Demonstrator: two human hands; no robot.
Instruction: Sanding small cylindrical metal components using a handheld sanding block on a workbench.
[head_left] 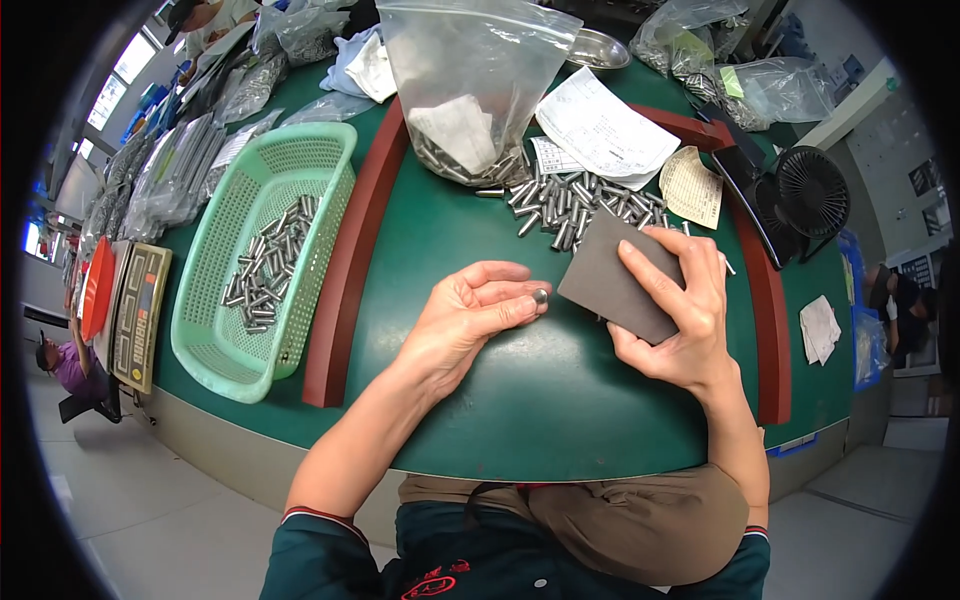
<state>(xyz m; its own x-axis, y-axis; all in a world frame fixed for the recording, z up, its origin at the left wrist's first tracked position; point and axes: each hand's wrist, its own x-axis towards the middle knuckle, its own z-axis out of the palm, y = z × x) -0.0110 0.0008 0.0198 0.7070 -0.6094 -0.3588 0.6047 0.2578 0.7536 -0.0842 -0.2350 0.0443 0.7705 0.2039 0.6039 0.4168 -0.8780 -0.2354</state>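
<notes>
Between the thumb and fingers of my left hand (475, 315) is a small metal pin (541, 297), its round end showing and the rest hidden by the fingers. My right hand (690, 310) grips a flat, dark grey sanding pad (622, 275), thumb at its near edge and fingers over its far side. The pad is tilted, just right of the pin and apart from it. Beyond the pad, a heap of similar metal pins (570, 208) lies on the green table (500, 400). More loose pins (275, 262) sit in a light green plastic basket (262, 388) on the left.
A clear bag of pins (470, 60) stands behind the heap, beside white papers (605, 130) and a round tan paper (692, 187). Red-brown rails (350, 270) border the work area. At right are a black fan (812, 190) and a cloth (819, 330). Other people are farther off.
</notes>
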